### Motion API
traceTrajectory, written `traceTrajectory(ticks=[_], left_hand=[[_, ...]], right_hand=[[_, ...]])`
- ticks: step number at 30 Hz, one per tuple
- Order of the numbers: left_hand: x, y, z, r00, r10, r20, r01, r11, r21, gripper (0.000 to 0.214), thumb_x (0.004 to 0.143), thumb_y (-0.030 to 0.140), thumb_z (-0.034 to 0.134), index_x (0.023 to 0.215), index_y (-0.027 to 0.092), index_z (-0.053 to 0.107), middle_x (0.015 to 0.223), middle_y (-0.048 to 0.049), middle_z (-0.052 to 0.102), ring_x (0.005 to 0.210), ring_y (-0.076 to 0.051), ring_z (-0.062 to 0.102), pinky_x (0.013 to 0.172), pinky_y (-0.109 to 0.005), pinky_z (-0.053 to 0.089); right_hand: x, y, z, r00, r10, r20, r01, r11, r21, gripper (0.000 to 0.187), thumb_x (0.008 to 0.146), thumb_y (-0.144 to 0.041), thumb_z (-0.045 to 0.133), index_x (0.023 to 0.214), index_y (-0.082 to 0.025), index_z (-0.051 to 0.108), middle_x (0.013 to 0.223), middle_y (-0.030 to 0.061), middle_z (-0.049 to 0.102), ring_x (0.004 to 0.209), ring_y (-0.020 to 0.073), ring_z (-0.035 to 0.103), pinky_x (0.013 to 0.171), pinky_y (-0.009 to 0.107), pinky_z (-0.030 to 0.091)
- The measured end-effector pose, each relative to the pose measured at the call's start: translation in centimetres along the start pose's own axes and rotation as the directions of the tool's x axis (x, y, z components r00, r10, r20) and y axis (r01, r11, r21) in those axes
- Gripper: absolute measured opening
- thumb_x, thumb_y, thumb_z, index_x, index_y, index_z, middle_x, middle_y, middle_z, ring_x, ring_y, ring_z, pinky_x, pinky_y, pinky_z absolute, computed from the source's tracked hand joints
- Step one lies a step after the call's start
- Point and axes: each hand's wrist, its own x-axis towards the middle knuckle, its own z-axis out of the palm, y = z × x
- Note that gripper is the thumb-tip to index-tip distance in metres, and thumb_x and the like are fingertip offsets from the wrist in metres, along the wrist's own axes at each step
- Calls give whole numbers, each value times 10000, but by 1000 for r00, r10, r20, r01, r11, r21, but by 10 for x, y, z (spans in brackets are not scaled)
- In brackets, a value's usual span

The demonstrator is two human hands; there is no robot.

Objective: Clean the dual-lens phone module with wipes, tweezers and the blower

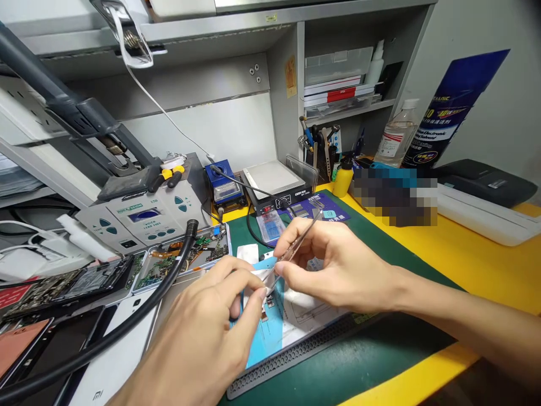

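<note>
My right hand is closed round a pair of metal tweezers, whose tips point down and left. Those tips meet the fingertips of my left hand, where thumb and forefinger are pinched together. Something small and pale shows at that pinch, too small and covered to name. Both hands are just above a blue and white printed sheet with small dark parts on it. The sheet lies on a grey perforated mat. My fingers hide part of the sheet.
A black hose curves past my left hand. Phones and a tray of circuit boards lie left, before a soldering station. Behind my hands stands a heating plate. A yellow bottle and a clear bottle stand right.
</note>
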Motion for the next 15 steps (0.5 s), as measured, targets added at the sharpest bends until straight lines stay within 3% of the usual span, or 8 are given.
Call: traceTrajectory(ticks=[11, 15], left_hand=[[1, 1, -3, 999, -2, 38, 4, 999, -51, 207, 966, 311, 470, 822, 280, 616, 887, 22, 641, 727, -171, 600, 659, -309, 426], [-4, -3, -7, 1000, -27, -4, 26, 998, -52, 82, 910, 338, 557, 962, 294, 601, 755, 30, 584, 605, -165, 555, 548, -278, 408]], right_hand=[[1, -2, 0, 999, 47, 14, -48, 997, 58, 134, 823, -126, 657, 889, -205, 571, 711, -32, 607, 615, 126, 611, 566, 228, 513], [0, -1, 1, 999, 42, 13, -42, 999, 14, 143, 817, -108, 653, 902, -198, 583, 787, -7, 633, 647, 134, 637, 590, 240, 535]])
